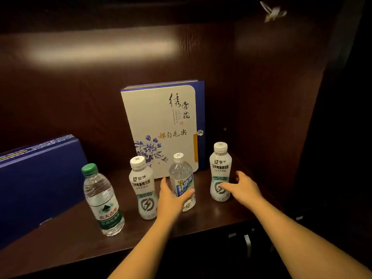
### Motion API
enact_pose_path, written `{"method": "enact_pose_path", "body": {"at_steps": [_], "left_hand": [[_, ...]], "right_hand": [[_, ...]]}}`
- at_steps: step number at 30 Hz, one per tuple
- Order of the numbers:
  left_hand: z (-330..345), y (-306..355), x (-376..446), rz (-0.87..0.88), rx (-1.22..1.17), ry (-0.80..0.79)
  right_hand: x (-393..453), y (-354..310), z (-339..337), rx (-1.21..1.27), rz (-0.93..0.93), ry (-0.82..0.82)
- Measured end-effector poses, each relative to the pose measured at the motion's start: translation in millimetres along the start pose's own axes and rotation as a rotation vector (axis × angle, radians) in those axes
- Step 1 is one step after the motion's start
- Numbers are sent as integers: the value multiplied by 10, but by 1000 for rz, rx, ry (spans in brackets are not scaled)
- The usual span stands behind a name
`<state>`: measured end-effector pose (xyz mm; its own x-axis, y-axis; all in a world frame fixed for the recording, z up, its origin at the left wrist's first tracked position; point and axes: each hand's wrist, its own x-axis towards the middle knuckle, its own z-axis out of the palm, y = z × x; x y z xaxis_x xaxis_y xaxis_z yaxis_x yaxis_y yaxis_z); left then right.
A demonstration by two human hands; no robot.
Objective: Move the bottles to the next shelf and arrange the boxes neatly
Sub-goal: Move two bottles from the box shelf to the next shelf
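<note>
Several bottles stand on a dark wooden shelf (60,240). From left: a green-capped water bottle (102,200), a white drink bottle (144,190), a clear bottle with a blue label (181,174), and a second white drink bottle (220,168). My left hand (171,198) wraps the blue-label bottle, thumb on the label's front and fingers behind it. My right hand (244,188) is spread beside the right white bottle, fingertips touching its lower front and thumb apart behind it. A white box with blue flowers (161,117) stands upright at the back. A dark blue box (36,182) leans at the left.
The cabinet's back panel and right side wall (291,117) enclose the shelf closely. The shelf's front edge runs just below the bottles. Below it on the right are dark doors with metal handles (247,242). A pale object (272,12) hangs at the top right.
</note>
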<state>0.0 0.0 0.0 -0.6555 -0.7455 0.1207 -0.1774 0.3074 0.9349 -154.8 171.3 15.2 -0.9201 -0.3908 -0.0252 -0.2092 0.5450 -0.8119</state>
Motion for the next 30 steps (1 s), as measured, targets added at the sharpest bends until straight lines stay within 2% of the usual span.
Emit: {"method": "enact_pose_path", "body": {"at_steps": [5,10,21,30], "left_hand": [[194,-170,209,7,-100,17],[324,-255,292,18,-116,97],[401,-229,85,46,-113,112],[552,33,-578,112,-167,3]], "right_hand": [[327,81,201,263,-71,-116],[468,109,342,400,-128,-184],[331,201,415,434,-110,-92],[-390,523,-50,426,-94,18]]}}
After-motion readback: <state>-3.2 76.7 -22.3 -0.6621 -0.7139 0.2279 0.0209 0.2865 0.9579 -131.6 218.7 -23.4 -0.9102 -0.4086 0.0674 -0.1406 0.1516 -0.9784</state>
